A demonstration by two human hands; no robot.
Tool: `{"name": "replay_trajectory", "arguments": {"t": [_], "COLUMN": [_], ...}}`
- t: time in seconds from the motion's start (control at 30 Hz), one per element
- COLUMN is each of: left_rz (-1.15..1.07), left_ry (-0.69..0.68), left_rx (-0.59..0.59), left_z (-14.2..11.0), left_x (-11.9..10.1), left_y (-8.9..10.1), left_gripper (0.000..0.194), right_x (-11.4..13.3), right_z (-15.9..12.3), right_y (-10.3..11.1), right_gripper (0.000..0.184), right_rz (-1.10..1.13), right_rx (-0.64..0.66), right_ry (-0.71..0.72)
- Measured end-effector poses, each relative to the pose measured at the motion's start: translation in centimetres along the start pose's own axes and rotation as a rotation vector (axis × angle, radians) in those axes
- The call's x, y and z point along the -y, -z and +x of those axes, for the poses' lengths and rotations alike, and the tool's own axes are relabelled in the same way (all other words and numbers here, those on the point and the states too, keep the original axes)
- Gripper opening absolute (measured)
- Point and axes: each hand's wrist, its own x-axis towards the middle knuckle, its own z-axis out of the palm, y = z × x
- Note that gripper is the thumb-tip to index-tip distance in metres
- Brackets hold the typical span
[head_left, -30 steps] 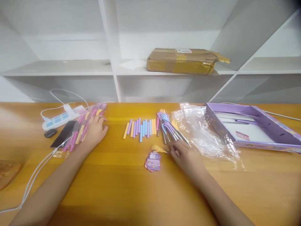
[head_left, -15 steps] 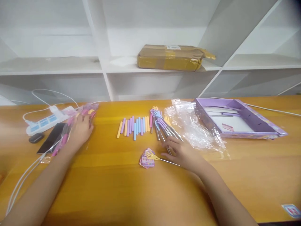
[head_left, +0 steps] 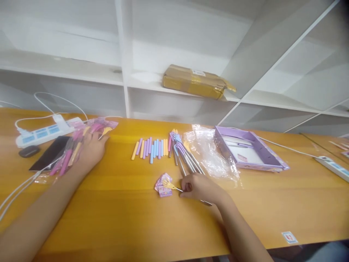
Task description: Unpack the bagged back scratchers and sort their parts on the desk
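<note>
On the left, my left hand (head_left: 91,151) is closed over a clear bag of pink and yellow back scratchers (head_left: 65,162); its fingertips are partly hidden. A yellow hand-shaped scratcher head (head_left: 107,130) pokes out beside the fingers. My right hand (head_left: 197,187) is pinched on the metal rod of a yellow back scratcher (head_left: 169,185), whose head rests over small purple cards (head_left: 165,193). Behind it lies a pile of back scratchers (head_left: 188,156) with metal rods and coloured heads. Left of the pile, several pastel handle tubes (head_left: 152,154) lie in a row.
Crumpled clear plastic bags (head_left: 211,156) lie beside an open purple box (head_left: 259,167). A power strip (head_left: 40,135), a black mouse-like object (head_left: 29,151) and white cables sit at the left. A taped carton (head_left: 195,83) rests on the shelf. Another power strip (head_left: 334,166) is far right.
My right hand has gone from spread fingers over the rods to a pinch on the yellow back scratcher's rod. My left hand stays at the bag. The view has turned right and tilted.
</note>
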Motion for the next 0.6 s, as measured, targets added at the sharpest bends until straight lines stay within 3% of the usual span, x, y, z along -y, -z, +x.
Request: {"name": "replay_trajectory", "arguments": {"t": [0.13, 0.23, 0.4, 0.5, 0.6], "left_rz": [0.008, -0.039, -0.017, -0.039, -0.106], "left_ry": [0.019, 0.031, 0.001, 0.028, 0.061], "left_rx": [-0.013, -0.015, -0.038, -0.054, -0.048], "left_z": [-0.2, -0.1, -0.1, 0.0, 0.1], "left_x": [-0.3, -0.1, 0.4, 0.5, 0.9], "left_y": [-0.1, 0.0, -0.3, -0.6, -0.9], "left_gripper": [0.050, 0.049, 0.047, 0.047, 0.048], "right_x": [0.5, 0.1, -2.2, -3.4, -4.2], "right_z": [0.5, 0.9, 3.7, 6.5, 9.0], "right_y": [1.2, 3.6, 7.4, 7.6, 6.4], "right_gripper": [0.011, 0.029, 0.045, 0.044, 0.046], "right_rz": [0.058, 0.072, -0.223, -0.385, -0.428], "right_rx": [0.008, -0.046, -0.230, -0.261, -0.247], "right_ry": [0.035, 0.043, -0.203, -0.317, -0.347]}}
